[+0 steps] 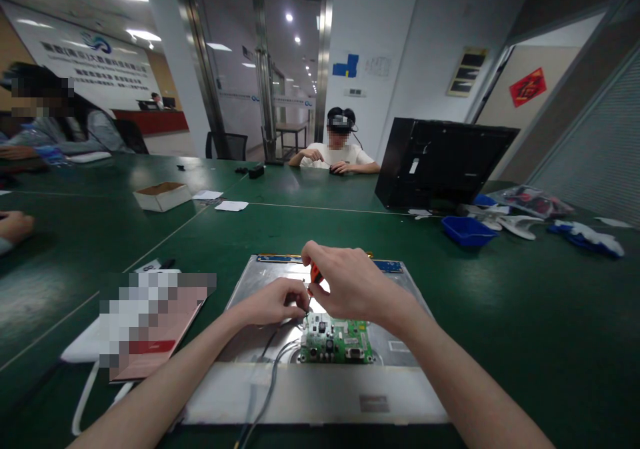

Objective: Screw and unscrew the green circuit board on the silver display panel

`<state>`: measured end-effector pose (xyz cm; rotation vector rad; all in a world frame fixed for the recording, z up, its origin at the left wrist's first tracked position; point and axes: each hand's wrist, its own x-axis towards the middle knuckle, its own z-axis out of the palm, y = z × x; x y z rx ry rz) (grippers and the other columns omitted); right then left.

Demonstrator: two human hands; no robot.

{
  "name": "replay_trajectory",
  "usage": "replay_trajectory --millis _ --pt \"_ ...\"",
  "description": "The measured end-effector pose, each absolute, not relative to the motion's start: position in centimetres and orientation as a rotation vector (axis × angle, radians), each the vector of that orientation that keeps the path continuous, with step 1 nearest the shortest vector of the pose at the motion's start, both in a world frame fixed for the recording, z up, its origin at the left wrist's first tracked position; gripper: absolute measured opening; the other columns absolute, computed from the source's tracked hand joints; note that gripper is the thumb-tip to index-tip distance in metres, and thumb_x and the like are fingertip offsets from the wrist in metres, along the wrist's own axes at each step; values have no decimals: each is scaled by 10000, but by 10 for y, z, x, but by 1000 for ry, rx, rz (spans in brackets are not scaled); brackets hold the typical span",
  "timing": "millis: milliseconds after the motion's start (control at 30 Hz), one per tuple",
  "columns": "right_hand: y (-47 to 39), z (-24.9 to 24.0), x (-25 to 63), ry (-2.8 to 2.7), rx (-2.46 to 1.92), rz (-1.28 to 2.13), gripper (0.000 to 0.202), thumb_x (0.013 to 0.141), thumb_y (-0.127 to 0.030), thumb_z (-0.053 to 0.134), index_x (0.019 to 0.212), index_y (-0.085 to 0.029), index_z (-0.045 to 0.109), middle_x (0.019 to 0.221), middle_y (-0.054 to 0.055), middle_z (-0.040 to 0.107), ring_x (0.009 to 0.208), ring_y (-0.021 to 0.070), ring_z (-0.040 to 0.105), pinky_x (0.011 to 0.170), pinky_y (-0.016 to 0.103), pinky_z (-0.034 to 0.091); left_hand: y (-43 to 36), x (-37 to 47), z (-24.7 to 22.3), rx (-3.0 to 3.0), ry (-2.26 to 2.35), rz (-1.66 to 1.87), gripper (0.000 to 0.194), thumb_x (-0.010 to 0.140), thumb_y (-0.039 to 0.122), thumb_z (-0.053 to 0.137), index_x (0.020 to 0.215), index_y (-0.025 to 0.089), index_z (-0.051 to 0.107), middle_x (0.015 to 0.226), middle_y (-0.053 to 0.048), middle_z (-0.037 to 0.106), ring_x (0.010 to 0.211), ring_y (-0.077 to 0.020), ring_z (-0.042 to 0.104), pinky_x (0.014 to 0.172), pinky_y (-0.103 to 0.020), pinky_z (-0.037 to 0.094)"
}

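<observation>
A bare display panel lies flat on the table in front of me, its metal back facing up. On it sits a green circuit board. My right hand is closed around the red and black handle of a screwdriver, whose thin shaft points down at the board's upper left corner. Close beside the tip, my left hand has its fingers pinched together; whatever may be between them is too small to make out. Dark cables run from the board's left side toward me.
Left of the panel lies a pink booklet beside a white object with a cord. A black monitor housing, a blue tray and gloves are to the right. An open box stands further back. Other people sit around the table.
</observation>
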<state>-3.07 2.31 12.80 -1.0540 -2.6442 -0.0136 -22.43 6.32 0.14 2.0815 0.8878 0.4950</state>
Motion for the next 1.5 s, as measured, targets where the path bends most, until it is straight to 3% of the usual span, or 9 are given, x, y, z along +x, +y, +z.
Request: replay_trajectory --millis 167,267,433,667,900,1100,1267,1367,1500 --pt "26 126 -32 -2622 -1185 -163 232 849 -437 503 897 -210 504 753 18 649 603 130 518 492 283 160 60 -223 9 2072 867 488 132 709 112 605 829 155 640 770 -2 641 698 -144 566 656 -235 425" --pt "28 125 -32 -2615 -1239 -216 181 865 -382 481 900 -207 507 708 13 637 560 120 491 487 290 145 60 -223 7 2038 890 494 81 719 137 609 797 151 627 764 -1 625 687 -138 556 638 -229 419" --pt "22 129 -31 -2644 -1081 -66 179 782 -245 490 951 -187 480 838 21 644 604 109 499 479 279 168 62 -225 1 2079 905 501 110 711 138 624 821 143 621 770 -2 629 701 -147 554 650 -235 418" --pt "24 127 -32 -2634 -1184 -168 244 859 -450 496 905 -211 509 714 8 637 567 119 500 493 277 156 61 -224 5 2088 864 489 167 707 102 605 862 152 641 796 -6 649 719 -155 573 671 -242 429" --pt "19 132 -31 -2657 -1069 -62 151 767 -237 513 906 -185 486 798 12 635 571 101 469 470 271 169 61 -224 4 2092 917 513 94 702 137 628 796 141 618 741 3 629 672 -145 548 616 -228 410" --pt "22 129 -31 -2634 -1127 -114 243 846 -435 487 875 -195 513 742 14 638 570 113 484 487 275 170 60 -223 8 2087 844 504 111 705 113 607 805 152 636 779 -2 643 709 -151 568 654 -235 420" --pt "24 127 -32 -2632 -1149 -144 131 828 -305 482 900 -199 509 750 6 639 564 111 479 480 279 157 60 -224 5 2043 923 469 122 712 147 624 834 142 620 768 -7 633 693 -150 564 637 -236 422" --pt "20 131 -30 -2653 -1091 -83 175 762 -239 495 928 -185 493 824 22 640 588 108 480 480 279 172 61 -224 5 2077 921 485 109 710 157 640 814 141 613 768 -3 622 707 -151 553 646 -236 419" --pt "21 130 -29 -2664 -1111 -81 197 823 -352 500 950 -201 501 792 23 647 594 119 495 491 279 174 61 -224 6 2091 866 498 107 717 134 627 822 151 620 775 -2 628 716 -151 558 671 -242 426"
